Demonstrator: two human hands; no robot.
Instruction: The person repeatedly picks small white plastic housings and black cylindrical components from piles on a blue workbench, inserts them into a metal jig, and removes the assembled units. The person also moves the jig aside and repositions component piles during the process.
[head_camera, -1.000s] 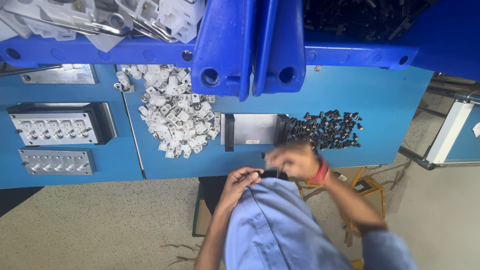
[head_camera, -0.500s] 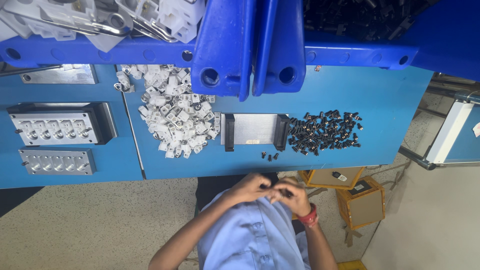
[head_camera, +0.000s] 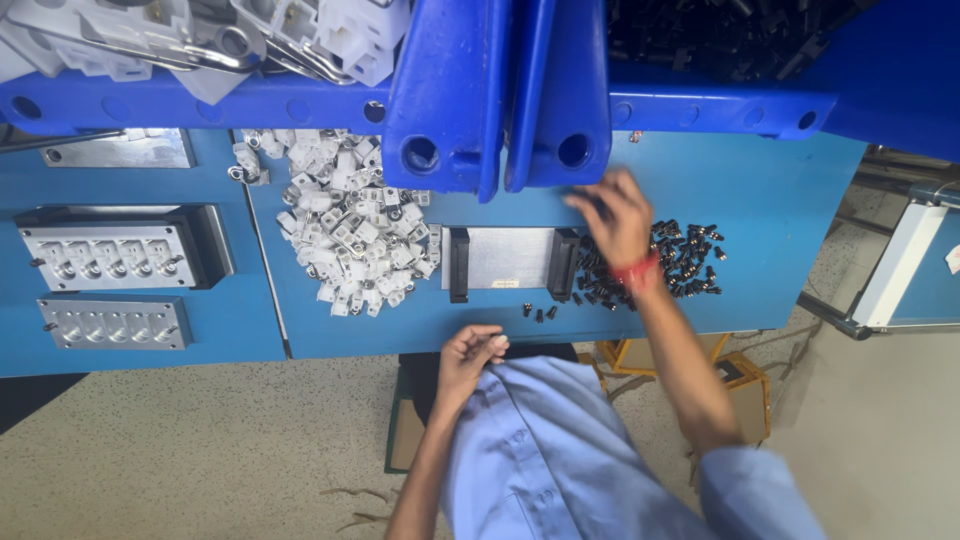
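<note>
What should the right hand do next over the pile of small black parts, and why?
Probably lower the right hand onto the black parts pile and pinch a piece. It is stretched over the pile's far-left edge, blurred, and whether it holds anything is unclear. The left hand waits curled near the shirt.

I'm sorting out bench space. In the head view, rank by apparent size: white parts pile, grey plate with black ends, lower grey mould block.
1. white parts pile
2. lower grey mould block and grey plate: too alike to rank.
</note>
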